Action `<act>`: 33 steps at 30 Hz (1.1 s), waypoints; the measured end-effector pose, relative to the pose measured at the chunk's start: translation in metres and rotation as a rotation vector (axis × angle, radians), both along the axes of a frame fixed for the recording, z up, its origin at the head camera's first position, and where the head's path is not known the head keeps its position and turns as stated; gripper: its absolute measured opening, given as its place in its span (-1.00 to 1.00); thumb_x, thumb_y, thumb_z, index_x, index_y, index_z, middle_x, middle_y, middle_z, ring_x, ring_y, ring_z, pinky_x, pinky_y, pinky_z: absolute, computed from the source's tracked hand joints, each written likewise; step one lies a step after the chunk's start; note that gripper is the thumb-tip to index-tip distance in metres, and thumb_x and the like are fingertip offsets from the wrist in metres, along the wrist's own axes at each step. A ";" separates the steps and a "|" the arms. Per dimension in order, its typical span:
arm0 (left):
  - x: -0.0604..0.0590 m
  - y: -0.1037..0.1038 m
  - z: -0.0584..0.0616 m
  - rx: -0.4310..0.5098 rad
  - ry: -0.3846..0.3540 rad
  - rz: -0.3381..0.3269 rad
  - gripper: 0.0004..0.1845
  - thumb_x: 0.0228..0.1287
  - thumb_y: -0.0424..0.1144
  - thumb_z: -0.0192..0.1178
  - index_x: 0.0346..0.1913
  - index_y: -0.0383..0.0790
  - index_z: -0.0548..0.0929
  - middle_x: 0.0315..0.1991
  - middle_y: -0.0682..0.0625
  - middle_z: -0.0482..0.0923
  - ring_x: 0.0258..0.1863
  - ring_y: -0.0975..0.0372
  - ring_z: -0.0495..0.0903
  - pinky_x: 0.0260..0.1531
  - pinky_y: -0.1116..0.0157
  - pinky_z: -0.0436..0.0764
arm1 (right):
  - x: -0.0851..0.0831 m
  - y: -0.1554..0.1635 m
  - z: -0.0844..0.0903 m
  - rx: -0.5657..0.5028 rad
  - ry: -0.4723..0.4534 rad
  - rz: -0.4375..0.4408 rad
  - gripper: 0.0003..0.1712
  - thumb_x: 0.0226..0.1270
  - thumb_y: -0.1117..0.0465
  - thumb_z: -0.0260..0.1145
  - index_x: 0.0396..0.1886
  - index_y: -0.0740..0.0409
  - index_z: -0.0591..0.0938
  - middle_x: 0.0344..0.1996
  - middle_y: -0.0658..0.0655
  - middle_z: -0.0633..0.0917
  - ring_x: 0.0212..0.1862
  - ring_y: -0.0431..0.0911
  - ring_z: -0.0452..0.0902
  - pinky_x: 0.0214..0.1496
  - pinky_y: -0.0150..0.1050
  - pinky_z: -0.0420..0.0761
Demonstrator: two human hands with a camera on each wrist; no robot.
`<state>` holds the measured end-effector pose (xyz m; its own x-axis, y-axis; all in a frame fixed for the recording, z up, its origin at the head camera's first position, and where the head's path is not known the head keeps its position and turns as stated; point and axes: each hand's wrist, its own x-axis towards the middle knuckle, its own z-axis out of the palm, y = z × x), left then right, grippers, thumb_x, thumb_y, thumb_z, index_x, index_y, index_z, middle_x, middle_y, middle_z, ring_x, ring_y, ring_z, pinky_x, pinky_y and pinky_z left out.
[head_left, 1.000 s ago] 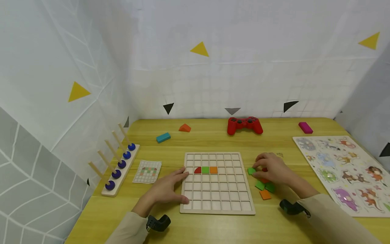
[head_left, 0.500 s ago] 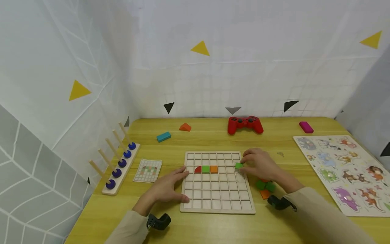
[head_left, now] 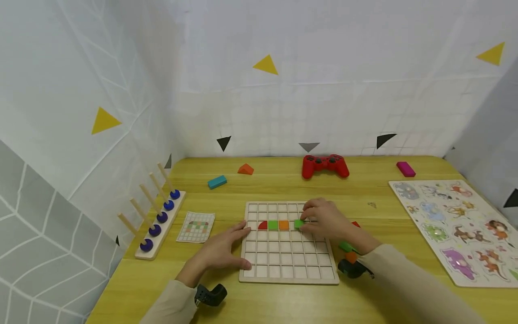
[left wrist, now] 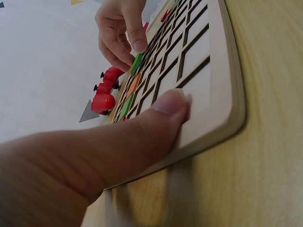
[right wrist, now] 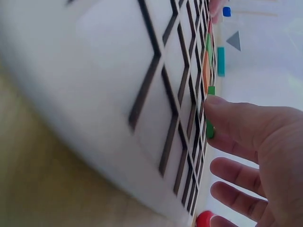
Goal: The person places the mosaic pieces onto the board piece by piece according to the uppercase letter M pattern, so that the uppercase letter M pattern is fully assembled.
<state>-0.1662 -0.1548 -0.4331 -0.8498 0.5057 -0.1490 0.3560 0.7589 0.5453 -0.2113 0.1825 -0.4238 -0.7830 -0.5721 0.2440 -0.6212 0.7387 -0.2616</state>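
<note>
A pale wooden grid board point(head_left: 279, 272) lies on the table before me. In its second row from the back sit a red quarter-round tile point(head_left: 263, 225), a green square tile point(head_left: 273, 225) and an orange square tile point(head_left: 283, 225), side by side. My right hand point(head_left: 325, 220) pinches another green square tile point(head_left: 298, 224) between thumb and finger, just right of the orange one and over the same row. My left hand point(head_left: 222, 247) rests at the board's left edge; its thumb point(left wrist: 165, 111) lies on the frame in the left wrist view.
Loose green tiles point(head_left: 346, 246) and an orange tile point(head_left: 351, 257) lie right of the board, partly under my right arm. A pattern card point(head_left: 196, 227) and a peg rack point(head_left: 162, 225) stand left. Behind are a red game controller point(head_left: 325, 166) and small blocks; an animal puzzle point(head_left: 457, 225) lies right.
My right hand has picked the green tile from the loose pile and carried it left over the board, close to the orange tile. The left hand has stayed put.
</note>
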 end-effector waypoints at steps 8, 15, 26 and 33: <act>0.000 0.000 0.000 0.007 0.006 -0.005 -0.01 -0.02 0.23 0.45 0.48 0.00 0.31 0.58 -0.03 0.07 0.52 -0.08 0.17 0.39 -0.17 0.28 | 0.000 -0.009 -0.004 0.015 -0.022 -0.013 -0.79 0.11 0.01 0.52 -0.31 -0.03 0.76 -0.08 0.07 0.66 0.04 0.06 0.47 -0.06 0.07 0.44; 0.001 0.000 0.001 0.013 0.013 -0.008 0.00 -0.02 0.22 0.45 0.48 -0.03 0.31 0.58 -0.05 0.08 0.52 -0.09 0.17 0.39 -0.18 0.27 | -0.002 -0.009 -0.008 0.004 -0.001 -0.006 -0.79 0.12 0.00 0.51 -0.31 -0.03 0.77 -0.11 0.06 0.65 0.00 0.06 0.50 -0.12 0.00 0.43; 0.001 0.000 0.000 0.010 -0.006 -0.003 -0.01 -0.01 0.22 0.44 0.49 -0.01 0.30 0.58 -0.04 0.06 0.52 -0.09 0.16 0.39 -0.19 0.27 | -0.003 -0.009 -0.012 0.005 -0.008 -0.016 -0.78 0.15 0.00 0.49 -0.25 -0.03 0.78 -0.11 0.05 0.65 0.01 0.06 0.50 -0.13 -0.03 0.43; 0.000 -0.001 0.000 0.006 0.005 -0.006 -0.01 -0.01 0.23 0.44 0.49 0.00 0.30 0.58 -0.03 0.06 0.52 -0.09 0.16 0.39 -0.19 0.28 | -0.002 -0.006 -0.013 0.007 0.026 -0.012 -0.80 0.13 0.02 0.50 -0.26 -0.04 0.78 -0.15 0.05 0.67 -0.04 0.03 0.52 -0.17 -0.05 0.46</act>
<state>-0.1661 -0.1558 -0.4334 -0.8476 0.5112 -0.1423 0.3627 0.7538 0.5479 -0.2133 0.1761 -0.4366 -0.7835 -0.5645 0.2598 -0.6187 0.7480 -0.2402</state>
